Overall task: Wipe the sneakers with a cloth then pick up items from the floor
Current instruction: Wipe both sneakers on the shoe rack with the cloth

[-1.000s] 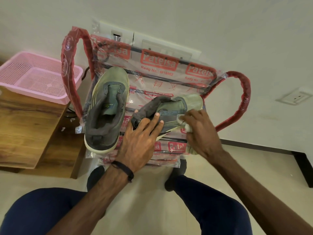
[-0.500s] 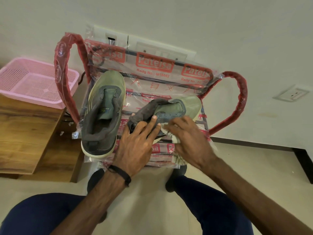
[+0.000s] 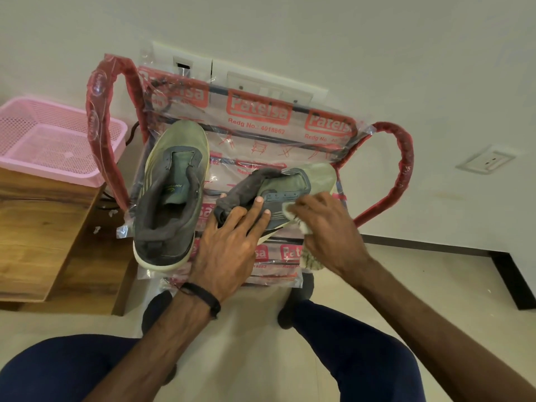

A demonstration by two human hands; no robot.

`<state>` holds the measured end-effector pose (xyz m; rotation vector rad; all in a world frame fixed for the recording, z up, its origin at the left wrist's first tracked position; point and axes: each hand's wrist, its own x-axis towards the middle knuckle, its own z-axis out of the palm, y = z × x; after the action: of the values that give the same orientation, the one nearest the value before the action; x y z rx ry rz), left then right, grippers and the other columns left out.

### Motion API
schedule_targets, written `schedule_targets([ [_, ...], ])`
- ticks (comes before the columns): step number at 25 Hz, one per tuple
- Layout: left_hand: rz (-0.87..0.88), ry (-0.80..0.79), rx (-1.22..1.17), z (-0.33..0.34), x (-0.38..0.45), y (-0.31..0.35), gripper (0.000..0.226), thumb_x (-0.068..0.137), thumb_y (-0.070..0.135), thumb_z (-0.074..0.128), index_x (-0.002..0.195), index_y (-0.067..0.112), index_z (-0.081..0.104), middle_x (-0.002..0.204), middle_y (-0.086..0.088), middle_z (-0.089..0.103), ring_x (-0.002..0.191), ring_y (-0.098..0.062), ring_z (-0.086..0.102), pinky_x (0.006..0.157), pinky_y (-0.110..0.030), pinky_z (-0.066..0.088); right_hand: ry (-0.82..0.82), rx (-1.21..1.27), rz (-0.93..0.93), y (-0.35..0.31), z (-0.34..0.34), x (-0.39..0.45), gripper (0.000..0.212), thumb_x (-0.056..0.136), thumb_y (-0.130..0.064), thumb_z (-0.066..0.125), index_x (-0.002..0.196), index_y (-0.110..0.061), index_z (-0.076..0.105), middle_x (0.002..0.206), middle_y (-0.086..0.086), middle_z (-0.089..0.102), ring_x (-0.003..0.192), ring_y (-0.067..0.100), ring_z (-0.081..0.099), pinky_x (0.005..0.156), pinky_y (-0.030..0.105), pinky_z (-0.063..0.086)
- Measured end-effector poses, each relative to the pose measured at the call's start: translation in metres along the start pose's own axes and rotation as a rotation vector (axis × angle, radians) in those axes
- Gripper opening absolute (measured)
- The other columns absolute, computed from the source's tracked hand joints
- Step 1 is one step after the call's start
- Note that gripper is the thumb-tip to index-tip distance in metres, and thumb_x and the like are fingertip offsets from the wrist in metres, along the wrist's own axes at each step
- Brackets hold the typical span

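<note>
Two grey-green sneakers lie on a plastic-wrapped red chair [image 3: 403, 158]. The left sneaker [image 3: 171, 195] stands upright with its opening facing me. The right sneaker [image 3: 293, 187] lies tipped on its side. My left hand [image 3: 232, 245] presses on the right sneaker's heel and side with straight fingers. My right hand [image 3: 327, 230] grips a pale cloth [image 3: 311, 259] and holds it against the side of that sneaker near the sole. Most of the cloth is hidden under my hand.
A pink plastic basket [image 3: 43, 140] sits on a wooden table [image 3: 37, 233] at the left. Behind the chair the wall [image 3: 377, 53] carries a switch panel [image 3: 261, 82], and a socket [image 3: 485, 162] sits at the right. My knees fill the bottom of the view above a tiled floor [image 3: 435, 285].
My right hand with the cloth slid back along the right sneaker's side toward the heel, then forward toward the toe again. My left hand stayed on the heel.
</note>
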<state>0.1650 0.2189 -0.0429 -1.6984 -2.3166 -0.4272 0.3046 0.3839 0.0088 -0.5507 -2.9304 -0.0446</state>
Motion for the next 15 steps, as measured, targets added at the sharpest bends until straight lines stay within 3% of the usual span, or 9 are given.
schedule_targets([
  [2, -0.009, -0.003, 0.004, 0.001, 0.003, 0.0, 0.081, 0.066, 0.017, 0.084, 0.141, 0.013, 0.056, 0.152, -0.008, 0.048, 0.114, -0.025, 0.052, 0.088, -0.053, 0.048, 0.0, 0.024, 0.174, 0.023, 0.001, 0.009, 0.04, 0.083, -0.021, 0.074, 0.122, -0.013, 0.068, 0.119, 0.007, 0.066, 0.106, 0.025, 0.055, 0.095, 0.042, 0.047],
  [4, -0.016, 0.002, 0.001, 0.002, 0.002, 0.0, 0.081, 0.065, 0.018, 0.085, 0.14, 0.013, 0.057, 0.151, -0.008, 0.049, 0.112, -0.025, 0.053, 0.088, -0.053, 0.047, 0.022, 0.046, 0.221, 0.015, 0.003, 0.009, 0.039, 0.084, -0.016, 0.07, 0.122, -0.013, 0.068, 0.118, 0.006, 0.066, 0.107, 0.023, 0.055, 0.096, 0.043, 0.048],
  [9, -0.007, -0.002, -0.001, -0.001, 0.0, 0.0, 0.082, 0.063, 0.016, 0.084, 0.14, 0.014, 0.057, 0.152, -0.007, 0.049, 0.112, -0.024, 0.051, 0.088, -0.05, 0.045, 0.011, 0.03, -0.095, -0.024, -0.003, -0.001, 0.051, 0.072, -0.008, 0.077, 0.121, -0.013, 0.069, 0.114, 0.003, 0.068, 0.099, 0.022, 0.058, 0.083, 0.036, 0.052],
  [13, -0.012, -0.01, 0.008, -0.001, 0.004, 0.0, 0.079, 0.065, 0.019, 0.084, 0.14, 0.014, 0.057, 0.15, -0.008, 0.05, 0.112, -0.025, 0.052, 0.088, -0.052, 0.048, 0.024, -0.007, 0.129, 0.026, 0.003, 0.009, 0.045, 0.077, -0.013, 0.081, 0.12, -0.011, 0.069, 0.119, 0.007, 0.067, 0.105, 0.026, 0.056, 0.088, 0.046, 0.054],
  [15, -0.014, -0.005, 0.0, -0.001, 0.004, -0.001, 0.079, 0.065, 0.019, 0.084, 0.139, 0.014, 0.058, 0.15, -0.009, 0.05, 0.111, -0.025, 0.053, 0.087, -0.053, 0.049, 0.026, 0.002, 0.184, 0.017, 0.005, 0.005, 0.044, 0.08, -0.01, 0.076, 0.123, -0.012, 0.068, 0.12, 0.006, 0.066, 0.109, 0.025, 0.054, 0.092, 0.048, 0.052],
])
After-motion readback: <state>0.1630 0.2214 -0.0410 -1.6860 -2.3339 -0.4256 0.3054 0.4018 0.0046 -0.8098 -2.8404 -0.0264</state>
